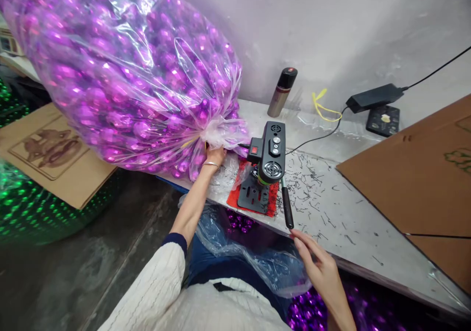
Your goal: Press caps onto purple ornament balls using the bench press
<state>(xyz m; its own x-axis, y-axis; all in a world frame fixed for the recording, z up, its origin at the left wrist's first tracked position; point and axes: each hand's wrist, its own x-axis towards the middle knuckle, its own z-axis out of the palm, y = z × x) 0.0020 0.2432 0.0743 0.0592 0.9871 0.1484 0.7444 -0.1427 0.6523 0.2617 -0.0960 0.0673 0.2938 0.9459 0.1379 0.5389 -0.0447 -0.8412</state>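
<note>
My left hand (214, 155) is closed around the gathered neck of a big clear plastic bag (121, 70) stuffed with shiny purple balls, holding it up at the table's left edge. Just right of that hand stands a small black press machine (268, 161) with a red switch, on a red mat, its black lever handle (287, 213) pointing toward me. My right hand (318, 267) hovers below the lever's tip with fingers stretched out, holding nothing. A second clear bag (257, 257) with purple balls lies in my lap.
A grey table (360, 233) strewn with small dark wire scraps. At the back stand a spray can (281, 92), a yellow tie (324, 107), and a black power adapter (373, 97) with cable. A cardboard sheet (423, 179) lies right; another cardboard piece (51, 151) left, above green balls (25, 208).
</note>
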